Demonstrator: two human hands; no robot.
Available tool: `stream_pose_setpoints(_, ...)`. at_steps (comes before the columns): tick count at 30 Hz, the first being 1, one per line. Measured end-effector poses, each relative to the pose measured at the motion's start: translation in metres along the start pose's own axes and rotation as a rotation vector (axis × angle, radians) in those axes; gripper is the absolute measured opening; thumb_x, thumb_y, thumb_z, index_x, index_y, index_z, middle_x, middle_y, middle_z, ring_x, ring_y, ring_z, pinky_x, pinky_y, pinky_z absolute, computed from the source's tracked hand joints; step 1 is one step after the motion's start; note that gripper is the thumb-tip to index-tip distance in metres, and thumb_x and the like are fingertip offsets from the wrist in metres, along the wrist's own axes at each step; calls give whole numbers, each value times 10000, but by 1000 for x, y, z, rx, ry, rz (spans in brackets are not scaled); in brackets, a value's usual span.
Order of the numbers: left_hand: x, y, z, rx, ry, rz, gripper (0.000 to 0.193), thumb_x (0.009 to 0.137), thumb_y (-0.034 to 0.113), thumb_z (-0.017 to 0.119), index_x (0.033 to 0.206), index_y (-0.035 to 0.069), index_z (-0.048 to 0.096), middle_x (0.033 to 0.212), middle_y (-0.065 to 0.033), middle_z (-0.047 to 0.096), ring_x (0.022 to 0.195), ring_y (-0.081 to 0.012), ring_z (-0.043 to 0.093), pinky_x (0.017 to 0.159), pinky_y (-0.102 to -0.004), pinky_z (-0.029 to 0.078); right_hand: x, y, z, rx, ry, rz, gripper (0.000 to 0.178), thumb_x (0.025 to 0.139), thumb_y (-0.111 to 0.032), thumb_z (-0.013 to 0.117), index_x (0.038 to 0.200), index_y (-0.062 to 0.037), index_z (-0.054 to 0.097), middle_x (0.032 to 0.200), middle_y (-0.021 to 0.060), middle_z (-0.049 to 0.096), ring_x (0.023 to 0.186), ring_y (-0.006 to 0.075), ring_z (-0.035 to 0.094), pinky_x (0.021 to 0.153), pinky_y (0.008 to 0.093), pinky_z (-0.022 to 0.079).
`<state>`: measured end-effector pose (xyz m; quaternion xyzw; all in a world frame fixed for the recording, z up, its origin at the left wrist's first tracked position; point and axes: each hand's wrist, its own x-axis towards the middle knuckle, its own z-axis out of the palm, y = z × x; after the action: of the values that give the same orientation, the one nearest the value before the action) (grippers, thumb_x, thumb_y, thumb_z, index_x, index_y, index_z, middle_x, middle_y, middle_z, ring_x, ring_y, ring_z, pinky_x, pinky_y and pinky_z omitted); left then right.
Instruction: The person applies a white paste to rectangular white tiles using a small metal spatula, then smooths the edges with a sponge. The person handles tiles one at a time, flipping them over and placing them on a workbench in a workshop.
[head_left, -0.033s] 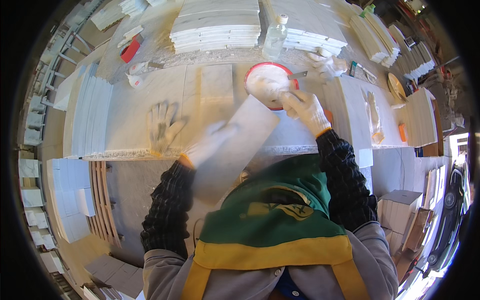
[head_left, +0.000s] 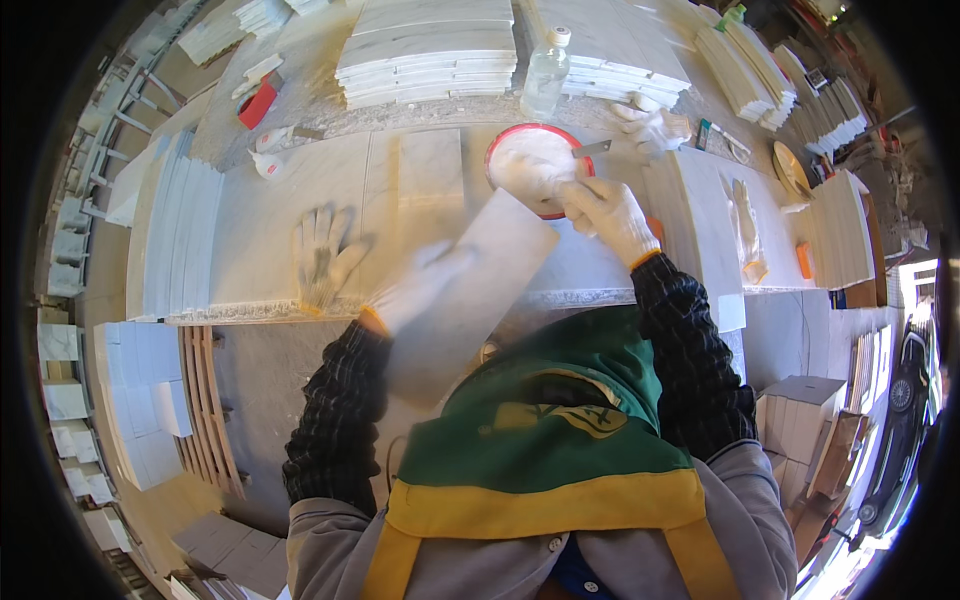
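My left hand point(head_left: 415, 288), in a white glove, grips the left side of a long white marble-like tile point(head_left: 487, 262). The tile is tilted, its far corner near a red-rimmed bowl point(head_left: 490, 163) of white paste or powder. Motion blurs the hand and the tile's lower end. My right hand point(head_left: 605, 213), also gloved, has its fingertips pinched together at the bowl's near right edge; whatever is between them is too small to make out. A flat metal blade point(head_left: 592, 148) sticks out over the bowl's right rim.
A loose white glove point(head_left: 325, 255) lies left on the worktable point(head_left: 275, 215). Behind the bowl are a clear bottle point(head_left: 545, 80) and stacked tiles point(head_left: 425, 65). More tile stacks stand left point(head_left: 180, 235) and right point(head_left: 700, 225). Red tape point(head_left: 260, 103) lies at the far left.
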<state>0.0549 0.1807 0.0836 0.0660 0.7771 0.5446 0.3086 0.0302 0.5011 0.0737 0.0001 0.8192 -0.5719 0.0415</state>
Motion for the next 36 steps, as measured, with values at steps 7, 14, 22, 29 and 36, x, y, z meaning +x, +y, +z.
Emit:
stream_pose_setpoints(7, 13, 3, 19, -212, 92, -31, 561, 1017, 416, 659, 1358, -31, 642, 1231, -51, 694, 1104, -106, 606, 975, -254, 473, 2, -21, -12, -596, 67, 22, 280, 944, -296, 608, 1072, -104, 766, 840, 152, 712, 602, 214, 655, 599, 351, 522)
stream_pose_setpoints(14, 22, -7, 29, -290, 145, -65, 604, 1004, 437, 673, 1376, -36, 623, 1239, -59, 682, 1111, -118, 605, 989, -263, 469, -23, -6, -24, -572, 221, -158, 339, 920, -257, 625, 1218, -135, 732, 907, 178, 747, 829, 355, 730, 763, 459, 561)
stream_pose_setpoints(22, 23, -11, 48, -356, 324, -80, 557, 1000, 399, 699, 1357, -24, 640, 1236, -47, 690, 1092, -117, 625, 970, -259, 487, -21, 25, -52, -18, 108, 20, 393, 904, -250, 650, 1212, -15, 719, 762, 156, 717, 674, 233, 699, 685, 362, 549)
stream_pose_setpoints(29, 31, -28, 48, -350, 485, -93, 681, 931, 443, 772, 1373, -47, 605, 1247, -94, 683, 1098, -148, 632, 969, -280, 504, 8, 28, -65, -320, -17, -106, 319, 867, -261, 629, 1067, -65, 780, 936, 208, 736, 884, 396, 702, 817, 446, 559)
stream_pose_setpoints(36, 25, -23, 56, -278, 659, -216, 622, 940, 375, 769, 1371, -45, 609, 1294, -91, 670, 1167, -143, 610, 1020, -270, 473, 31, 39, -74, -101, 9, -41, 277, 925, -215, 635, 1065, 8, 720, 787, 100, 707, 650, 182, 663, 622, 326, 537)
